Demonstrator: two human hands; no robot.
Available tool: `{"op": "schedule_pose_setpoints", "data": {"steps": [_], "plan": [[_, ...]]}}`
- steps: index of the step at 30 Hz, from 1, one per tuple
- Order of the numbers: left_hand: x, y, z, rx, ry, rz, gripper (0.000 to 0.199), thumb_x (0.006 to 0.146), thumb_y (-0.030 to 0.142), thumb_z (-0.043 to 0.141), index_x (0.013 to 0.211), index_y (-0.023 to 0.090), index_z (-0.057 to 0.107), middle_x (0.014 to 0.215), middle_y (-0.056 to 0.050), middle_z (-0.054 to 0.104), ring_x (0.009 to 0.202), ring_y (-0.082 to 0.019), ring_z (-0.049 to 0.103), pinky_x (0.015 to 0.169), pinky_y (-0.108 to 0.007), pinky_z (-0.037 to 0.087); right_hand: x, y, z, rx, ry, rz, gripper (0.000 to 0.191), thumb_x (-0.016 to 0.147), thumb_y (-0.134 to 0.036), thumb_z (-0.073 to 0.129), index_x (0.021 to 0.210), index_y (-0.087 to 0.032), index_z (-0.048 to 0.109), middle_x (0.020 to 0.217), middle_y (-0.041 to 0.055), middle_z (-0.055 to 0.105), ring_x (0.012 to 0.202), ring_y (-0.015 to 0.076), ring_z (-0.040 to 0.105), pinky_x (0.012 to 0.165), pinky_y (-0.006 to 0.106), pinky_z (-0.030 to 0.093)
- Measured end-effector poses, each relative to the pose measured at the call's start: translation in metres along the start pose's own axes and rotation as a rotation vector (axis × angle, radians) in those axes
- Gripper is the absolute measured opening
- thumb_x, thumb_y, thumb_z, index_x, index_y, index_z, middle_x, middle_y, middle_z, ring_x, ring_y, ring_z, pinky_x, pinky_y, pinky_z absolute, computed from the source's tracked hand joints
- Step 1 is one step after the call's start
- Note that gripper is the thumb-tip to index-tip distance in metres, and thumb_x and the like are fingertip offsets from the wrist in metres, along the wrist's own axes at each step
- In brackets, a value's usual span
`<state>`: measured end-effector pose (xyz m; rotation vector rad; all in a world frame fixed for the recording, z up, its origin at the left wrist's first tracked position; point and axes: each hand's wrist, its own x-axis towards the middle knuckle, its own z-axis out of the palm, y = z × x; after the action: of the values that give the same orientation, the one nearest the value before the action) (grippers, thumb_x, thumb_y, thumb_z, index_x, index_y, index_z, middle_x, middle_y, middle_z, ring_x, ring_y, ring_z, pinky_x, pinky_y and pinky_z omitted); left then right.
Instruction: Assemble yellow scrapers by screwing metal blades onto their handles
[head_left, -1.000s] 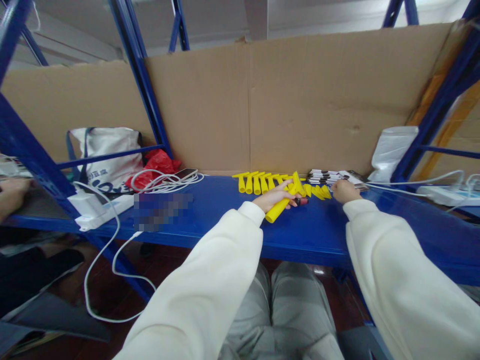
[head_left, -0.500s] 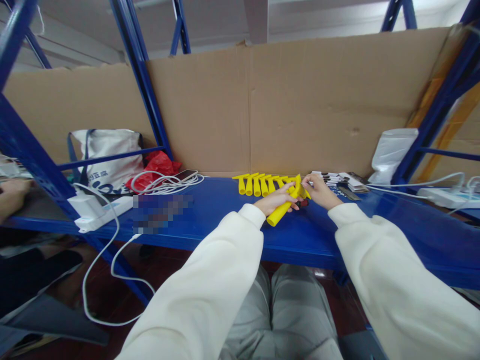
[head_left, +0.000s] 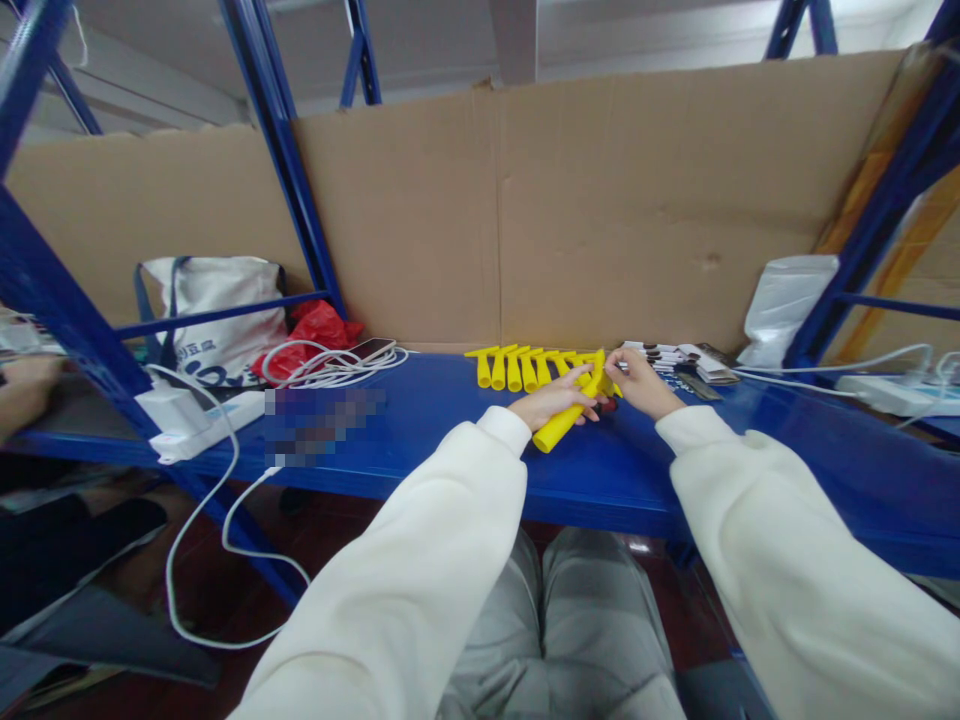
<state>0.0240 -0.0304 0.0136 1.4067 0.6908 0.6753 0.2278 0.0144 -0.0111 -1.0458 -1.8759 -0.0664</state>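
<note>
While the left hand holds a yellow piece a little right of the middle of the frame, the right hand has its fingertips up at the other end of it. The left grip is wrapped around the piece. The right grip is narrow, with the thumb and fingers close together, but I cannot tell if they pinch the piece or just touch it. The yellow piece is tilted, and its round end points to the lower left of the frame.

Just behind the left hand, a row of yellow pieces sits side by side on the blue worktop. Something dark red peeks out under the hands, too small to make out. Black and white papers lie just behind the right hand, with a shiny white bag to their right. Over on the left side of the frame are a red bag, a white cloth bag and a white power strip. Another person's hand shows at the far left edge.
</note>
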Motion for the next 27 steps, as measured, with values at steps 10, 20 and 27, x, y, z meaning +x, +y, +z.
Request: {"op": "schedule_pose_setpoints", "data": {"steps": [10, 20, 27], "plan": [[-0.002, 0.005, 0.001, -0.149, -0.031, 0.032, 0.087, 0.077, -0.002, 0.053, 0.154, 0.026, 0.024, 0.106, -0.010, 0.072, 0.055, -0.009, 0.062, 0.052, -0.019, 0.044, -0.004, -0.001, 0.005, -0.033, 0.074, 0.088, 0.038, 0.088, -0.058, 0.044, 0.096, -0.022, 0.054, 0.105, 0.0142, 0.064, 0.102, 0.0282, 0.059, 0.095, 0.049, 0.046], [0.002, 0.007, -0.001, -0.286, 0.262, 0.026, 0.084, 0.079, -0.004, 0.050, 0.153, 0.028, 0.024, 0.108, -0.011, 0.070, 0.049, -0.006, 0.055, 0.049, -0.019, 0.045, -0.006, -0.015, -0.016, -0.084, -0.347, 0.194, 0.027, 0.080, -0.048, 0.057, 0.072, -0.022, 0.061, 0.079, 0.0078, 0.068, 0.078, 0.0242, 0.063, 0.079, 0.041, 0.050], [0.002, 0.007, -0.002, -0.299, 0.317, 0.005, 0.082, 0.079, -0.004, 0.054, 0.151, 0.029, 0.029, 0.099, -0.006, 0.070, 0.049, -0.006, 0.056, 0.047, -0.016, 0.045, -0.010, -0.017, -0.018, -0.058, -0.621, 0.182, 0.039, 0.072, -0.062, 0.064, 0.077, -0.023, 0.070, 0.074, 0.0041, 0.068, 0.068, 0.0212, 0.060, 0.064, 0.035, 0.047]]}}
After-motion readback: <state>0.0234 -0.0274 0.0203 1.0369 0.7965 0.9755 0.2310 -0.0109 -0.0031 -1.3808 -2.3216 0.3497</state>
